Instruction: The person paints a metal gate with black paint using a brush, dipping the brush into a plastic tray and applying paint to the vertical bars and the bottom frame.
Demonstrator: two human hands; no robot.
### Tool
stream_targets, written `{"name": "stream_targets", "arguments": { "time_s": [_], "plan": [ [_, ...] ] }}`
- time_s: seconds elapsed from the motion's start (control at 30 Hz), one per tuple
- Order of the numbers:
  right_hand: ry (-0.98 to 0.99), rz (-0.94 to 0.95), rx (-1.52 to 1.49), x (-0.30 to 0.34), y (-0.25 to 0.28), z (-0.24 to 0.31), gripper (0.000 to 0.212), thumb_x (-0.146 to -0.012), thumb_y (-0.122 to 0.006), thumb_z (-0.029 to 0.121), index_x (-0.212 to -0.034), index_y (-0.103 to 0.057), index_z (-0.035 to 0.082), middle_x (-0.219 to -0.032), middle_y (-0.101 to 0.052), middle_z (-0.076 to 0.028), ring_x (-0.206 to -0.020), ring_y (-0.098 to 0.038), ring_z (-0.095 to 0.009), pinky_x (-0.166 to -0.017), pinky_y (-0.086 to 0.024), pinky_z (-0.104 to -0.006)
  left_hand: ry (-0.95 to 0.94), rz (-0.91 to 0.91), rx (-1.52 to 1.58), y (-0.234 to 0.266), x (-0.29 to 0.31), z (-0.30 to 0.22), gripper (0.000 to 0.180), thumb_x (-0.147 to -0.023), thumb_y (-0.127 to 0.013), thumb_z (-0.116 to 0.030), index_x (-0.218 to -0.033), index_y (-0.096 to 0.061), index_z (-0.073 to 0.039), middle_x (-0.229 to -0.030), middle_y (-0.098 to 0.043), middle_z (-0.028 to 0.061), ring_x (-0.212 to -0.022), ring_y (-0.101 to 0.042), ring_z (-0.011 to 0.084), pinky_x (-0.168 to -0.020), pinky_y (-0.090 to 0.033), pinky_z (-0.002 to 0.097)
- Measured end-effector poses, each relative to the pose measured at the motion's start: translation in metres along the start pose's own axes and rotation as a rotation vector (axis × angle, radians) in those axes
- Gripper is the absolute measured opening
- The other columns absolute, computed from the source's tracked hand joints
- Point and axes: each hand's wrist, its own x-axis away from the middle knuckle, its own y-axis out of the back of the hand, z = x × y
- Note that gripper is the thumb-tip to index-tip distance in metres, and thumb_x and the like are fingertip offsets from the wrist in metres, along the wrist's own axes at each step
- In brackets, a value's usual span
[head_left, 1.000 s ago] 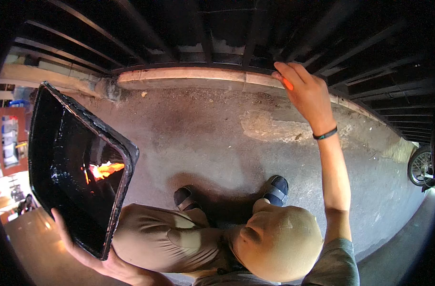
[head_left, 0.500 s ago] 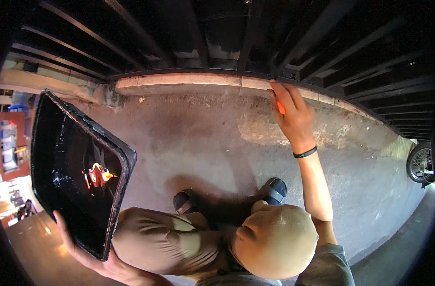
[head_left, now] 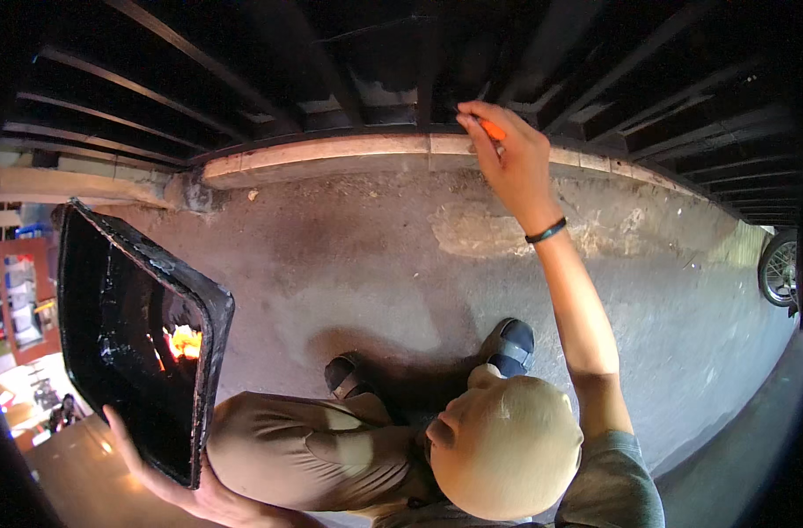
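My left hand (head_left: 194,497) is closed round the lower side of a deep black tray (head_left: 215,343), which rests against my left knee. Glossy black paint (head_left: 146,378) coats its inside, and a bright light reflects there. My right hand (head_left: 520,172) reaches forward, pinching an orange-handled brush (head_left: 492,129). Its bristles do not show against the dark. The fingertips are close to the foot of a black metal fence (head_left: 426,84), just above the pale ledge below it. Whether the brush touches a bar I cannot tell.
A raised pale ledge (head_left: 331,154) runs along the fence's foot. Grey concrete floor (head_left: 375,255) lies between it and my shoes (head_left: 511,343). A spoked wheel (head_left: 778,268) stands at the far right. Shelving with assorted items (head_left: 27,290) is at the far left.
My right hand has moved left and forward with the brush, toward the fence. The tray sits slightly lower and further left in view; my left hand still holds it.
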Motion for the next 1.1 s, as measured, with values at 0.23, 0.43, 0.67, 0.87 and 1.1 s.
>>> {"name": "stream_targets", "arguments": {
  "time_s": [0.23, 0.43, 0.67, 0.87, 1.1],
  "plan": [
    [-0.067, -0.256, -0.125, 0.012, 0.005, 0.019, 0.018, -0.097, -0.075, 0.006, -0.115, -0.076, 0.006, -0.104, -0.079, -0.01, -0.079, -0.078, -0.02, -0.07, -0.059, -0.0286, -0.016, -0.004, -0.015, 0.002, -0.001, 0.0, 0.079, -0.087, -0.076, -0.012, -0.156, -0.045, 0.007, -0.158, -0.047, 0.0251, -0.147, -0.046, 0.0388, -0.124, -0.038, 0.0481],
    [0.03, -0.089, 0.023, 0.01, 0.006, 0.001, 0.023, -0.092, -0.079, 0.004, -0.115, -0.077, 0.007, -0.106, -0.078, -0.011, -0.093, -0.077, -0.026, -0.077, -0.059, -0.0332, -0.061, 0.013, -0.025, 0.005, -0.003, 0.0, 0.079, -0.086, -0.078, -0.009, -0.157, -0.046, 0.006, -0.158, -0.047, 0.0247, -0.146, -0.046, 0.039, -0.124, -0.039, 0.048],
    [0.098, -0.288, 0.083, 0.016, 0.026, 0.035, 0.023, -0.093, -0.077, 0.003, -0.116, -0.077, 0.005, -0.107, -0.078, -0.012, -0.092, -0.077, -0.026, -0.08, -0.059, -0.0341, 0.175, -0.006, 0.194, 0.007, -0.004, 0.003, 0.082, -0.084, -0.078, -0.007, -0.158, -0.045, 0.004, -0.158, -0.046, 0.0262, -0.146, -0.047, 0.04, -0.124, -0.038, 0.0487],
    [-0.374, -0.345, -0.086, 0.054, 0.014, 0.049, 0.018, -0.098, -0.072, 0.005, -0.115, -0.076, 0.003, -0.108, -0.078, -0.016, -0.094, -0.076, -0.027, -0.083, -0.058, -0.033, 0.191, 0.035, 0.3, 0.01, -0.006, 0.016, 0.075, -0.088, -0.071, 0.002, -0.158, -0.045, 0.003, -0.156, -0.048, 0.0251, -0.143, -0.05, 0.0362, -0.123, -0.038, 0.0445],
    [0.01, -0.331, 0.239, 0.017, 0.001, 0.039, 0.021, -0.099, -0.073, 0.011, -0.119, -0.073, 0.007, -0.105, -0.075, -0.016, -0.09, -0.075, -0.035, -0.074, -0.061, -0.038, 0.481, 0.034, 0.789, 0.017, -0.018, 0.03, 0.072, -0.09, -0.078, -0.004, -0.155, -0.047, 0.0, -0.156, -0.052, 0.0172, -0.136, -0.057, 0.0326, -0.121, -0.043, 0.0427]
  ]
}}
